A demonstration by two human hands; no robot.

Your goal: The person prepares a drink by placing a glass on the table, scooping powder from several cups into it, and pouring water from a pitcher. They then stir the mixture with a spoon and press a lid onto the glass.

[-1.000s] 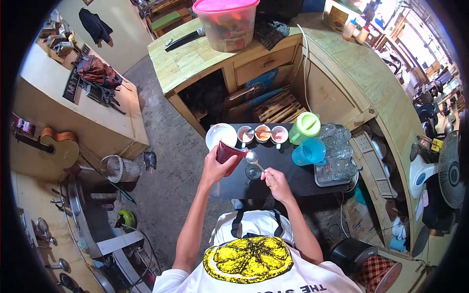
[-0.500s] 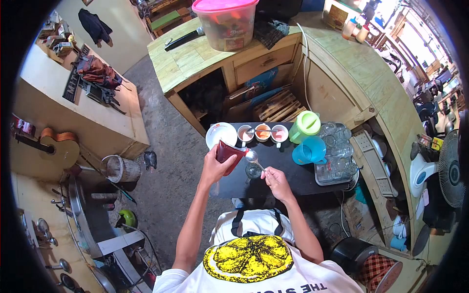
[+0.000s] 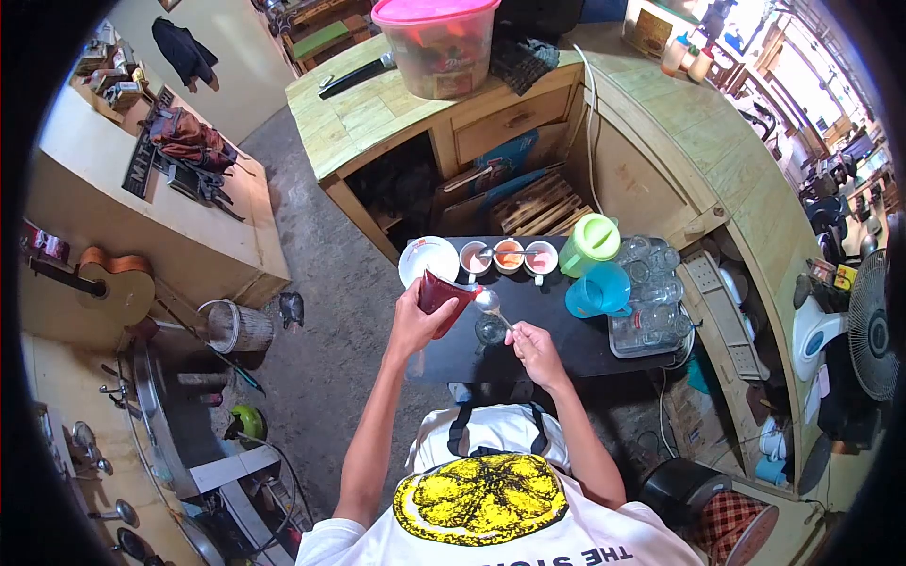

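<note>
My left hand (image 3: 412,321) grips a dark red pouch (image 3: 442,294), tilted so its opening points right. Right at that opening is the bowl of a metal spoon (image 3: 488,301), whose handle my right hand (image 3: 535,352) pinches. Below the spoon, a clear drinking glass (image 3: 490,330) stands on the dark table (image 3: 552,351). Behind the pouch is a white bowl (image 3: 427,257). Along the table's far side stand three white cups, the left cup (image 3: 474,258), the middle cup (image 3: 508,255) and the right cup (image 3: 540,260). Spoons rest across some of them.
A green lidded pitcher (image 3: 590,245) and a blue plastic jug (image 3: 598,291) stand on the table's right. Beside them, several glasses sit on a tray (image 3: 649,352). A wooden counter (image 3: 661,132) curves behind, bearing a pink-lidded tub (image 3: 436,47).
</note>
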